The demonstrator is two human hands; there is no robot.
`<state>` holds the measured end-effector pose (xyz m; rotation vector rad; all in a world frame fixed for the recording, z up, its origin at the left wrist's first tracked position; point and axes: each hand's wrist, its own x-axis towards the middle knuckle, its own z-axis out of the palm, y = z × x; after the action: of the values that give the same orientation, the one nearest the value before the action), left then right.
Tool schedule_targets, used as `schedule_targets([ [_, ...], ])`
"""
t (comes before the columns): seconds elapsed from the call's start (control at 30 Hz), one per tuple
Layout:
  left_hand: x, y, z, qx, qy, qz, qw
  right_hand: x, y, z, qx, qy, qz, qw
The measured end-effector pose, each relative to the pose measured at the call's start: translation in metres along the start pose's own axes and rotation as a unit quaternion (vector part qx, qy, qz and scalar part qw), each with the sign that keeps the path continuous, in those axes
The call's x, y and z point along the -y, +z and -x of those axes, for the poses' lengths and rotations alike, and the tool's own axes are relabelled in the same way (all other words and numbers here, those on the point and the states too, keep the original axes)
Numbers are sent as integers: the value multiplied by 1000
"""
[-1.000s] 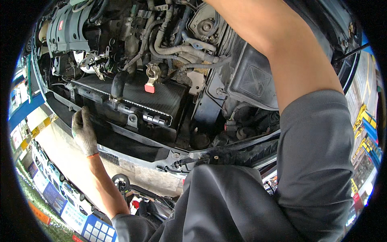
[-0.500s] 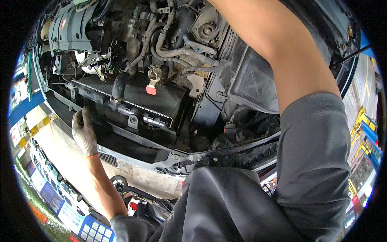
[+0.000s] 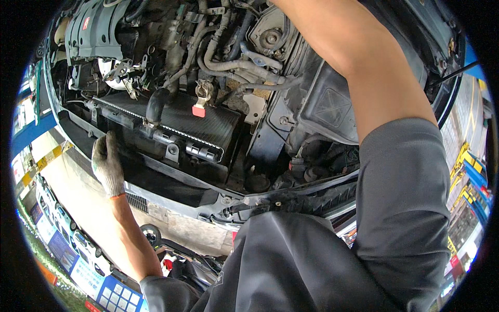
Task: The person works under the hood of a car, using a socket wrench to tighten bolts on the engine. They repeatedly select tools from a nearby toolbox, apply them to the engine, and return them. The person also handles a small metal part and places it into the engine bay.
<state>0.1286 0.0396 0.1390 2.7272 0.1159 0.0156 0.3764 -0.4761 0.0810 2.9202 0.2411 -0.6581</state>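
My left hand [image 3: 107, 165], in a grey knit work glove with an orange cuff, rests at the car's front crossmember [image 3: 156, 182]. Its fingers are closed around the crossmember's edge, the tips partly hidden. My right arm [image 3: 358, 57], bare below a dark sleeve, reaches across the engine bay and leaves the picture at the top, so the right hand is out of sight. Between them lies the black radiator [image 3: 202, 127], with a short black hose [image 3: 156, 105] on its top. A metal hose clamp [image 3: 202, 91] with a red tab sits above the radiator.
A grey engine cover [image 3: 96, 31] is at the far left. Ribbed hoses [image 3: 210, 57] run through the middle, and a black plastic box [image 3: 330, 106] lies under my right arm. The bonnet's support rod [image 3: 455, 73] stands at the right. A scooter [image 3: 182, 260] is parked beyond the bumper.
The view has shifted slightly, so the engine bay sits a little differently in it. My left hand stays at the crossmember, and my right arm keeps its reach.
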Motion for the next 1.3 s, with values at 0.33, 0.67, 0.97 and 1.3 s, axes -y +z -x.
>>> schedule_targets([
  [0.33, -6, 2, -7, 0, 39, -10, 999, -18, 26, -24, -70, -6, 46, 996],
  [0.67, 12, 1, 11, -11, 7, 3, 1000, 21, 8, -5, -86, 36, 6, 996],
  [0.97, 4, 0, 2, 11, 8, -10, 1000, 6, 26, -32, -217, 20, -1, 976],
  [1.3, -3, 1, 8, -19, 28, 0, 999, 20, 7, 6, -117, 18, 45, 992],
])
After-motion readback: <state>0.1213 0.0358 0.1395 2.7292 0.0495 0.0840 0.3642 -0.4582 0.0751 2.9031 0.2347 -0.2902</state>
